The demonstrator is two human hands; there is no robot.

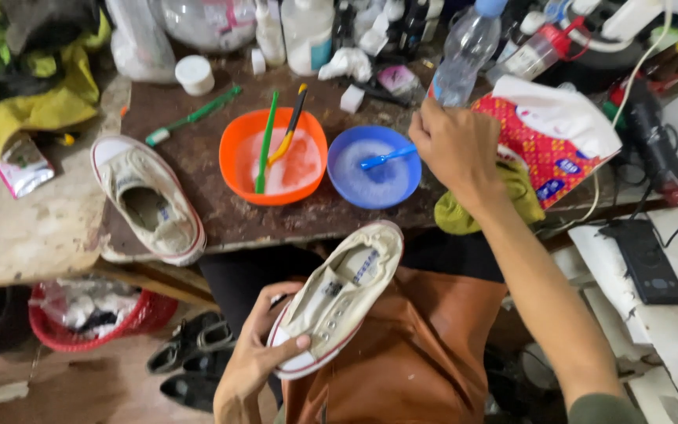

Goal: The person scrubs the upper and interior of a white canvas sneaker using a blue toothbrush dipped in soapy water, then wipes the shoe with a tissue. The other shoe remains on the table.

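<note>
My left hand (256, 357) grips a dirty white canvas shoe (339, 294) by its toe end, over my lap and an orange-brown apron. My right hand (453, 149) reaches forward beside the blue bowl (374, 166) of soapy water, fingers curled; the blue brush (386, 158) lying in the bowl ends at my fingers, and whether I grip it is unclear. A second white shoe (151, 200) lies on the table at the left. An orange bowl (274, 157) holds foam, a green brush and a yellow-handled brush.
A red patterned tissue pack (547, 145) and a yellow-green cloth (512, 196) sit right of my hand. Bottles crowd the table's back edge. A green toothbrush (194, 116) lies by a white jar. A red basket (80, 318) and black sandals are below.
</note>
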